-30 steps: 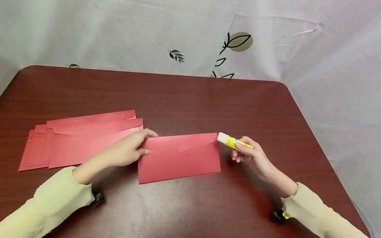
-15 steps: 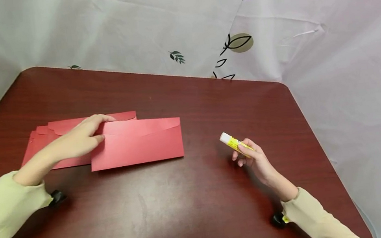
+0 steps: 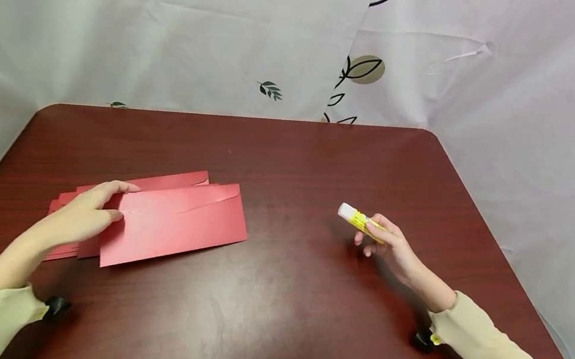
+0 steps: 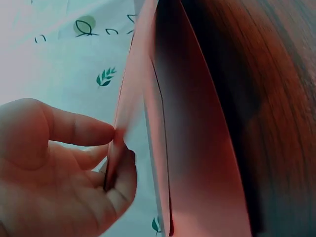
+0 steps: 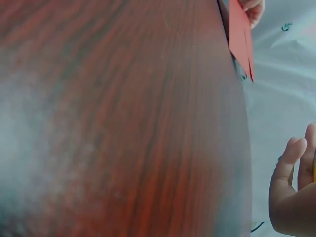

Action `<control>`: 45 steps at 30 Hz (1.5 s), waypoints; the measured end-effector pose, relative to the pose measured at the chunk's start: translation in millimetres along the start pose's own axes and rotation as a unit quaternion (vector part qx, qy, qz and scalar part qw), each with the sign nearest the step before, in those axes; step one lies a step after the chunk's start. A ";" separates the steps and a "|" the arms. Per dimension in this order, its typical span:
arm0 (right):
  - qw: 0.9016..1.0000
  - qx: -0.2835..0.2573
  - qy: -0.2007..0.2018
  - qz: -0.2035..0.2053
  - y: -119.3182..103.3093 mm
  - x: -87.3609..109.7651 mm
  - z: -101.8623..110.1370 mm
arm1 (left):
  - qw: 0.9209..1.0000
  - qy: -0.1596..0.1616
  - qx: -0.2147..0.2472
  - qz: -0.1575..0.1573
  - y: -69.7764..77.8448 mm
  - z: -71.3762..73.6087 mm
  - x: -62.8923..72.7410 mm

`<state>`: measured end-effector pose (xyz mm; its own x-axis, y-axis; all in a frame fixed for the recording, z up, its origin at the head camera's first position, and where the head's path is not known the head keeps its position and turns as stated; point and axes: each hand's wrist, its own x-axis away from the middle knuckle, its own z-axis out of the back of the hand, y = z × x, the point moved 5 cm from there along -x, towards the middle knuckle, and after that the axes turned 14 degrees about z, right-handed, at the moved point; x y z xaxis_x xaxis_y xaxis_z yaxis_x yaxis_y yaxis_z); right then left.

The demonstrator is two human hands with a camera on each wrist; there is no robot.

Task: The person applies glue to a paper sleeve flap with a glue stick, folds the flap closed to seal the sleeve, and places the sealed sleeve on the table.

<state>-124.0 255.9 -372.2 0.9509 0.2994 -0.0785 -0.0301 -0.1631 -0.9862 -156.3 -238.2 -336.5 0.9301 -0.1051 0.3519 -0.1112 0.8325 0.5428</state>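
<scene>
My left hand (image 3: pixel 79 217) pinches the left end of a red envelope (image 3: pixel 180 225), thumb on the near face and fingers over the top edge. In the left wrist view the pinched envelope (image 4: pixel 136 89) is raised above the other red envelopes (image 4: pixel 197 148). Those lie overlapping on the table, partly hidden behind the held one in the head view. On the right, my right hand (image 3: pixel 392 244) holds a yellow glue stick (image 3: pixel 359 218) with a white cap, its capped end pointing up and left. Only the edge of the glue stick shows in the right wrist view.
The dark red-brown wooden table (image 3: pixel 282 312) has rounded far corners. A white curtain (image 3: pixel 228 43) with leaf prints hangs along its back and sides. Black wrist devices (image 3: pixel 55 307) sit beneath the cuffs of the pale sleeves.
My left hand has carried the pinched envelope leftward from the middle of the table to over the other envelopes. The right hand with the glue stick stays nearly in place.
</scene>
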 end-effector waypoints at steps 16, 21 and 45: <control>0.999 0.038 0.005 -0.017 0.7 -5.0 -9.8 | 0.983 0.184 -0.022 0.017 13.2 2.2 -1.3; 0.999 0.050 -0.004 -0.012 -2.6 -8.5 -16.8 | 0.979 0.197 0.059 -0.011 54.2 -7.1 7.9; 0.996 -0.003 -0.068 0.054 -20.4 -39.1 -71.5 | 0.957 -0.022 0.260 -0.130 198.2 -115.9 -3.8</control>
<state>-138.5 180.3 -338.5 0.8914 0.4052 -0.2030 -0.1272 -0.2062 -0.9702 -141.4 -9.7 -318.6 0.9355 -0.3042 0.1796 -0.0481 0.3941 0.9178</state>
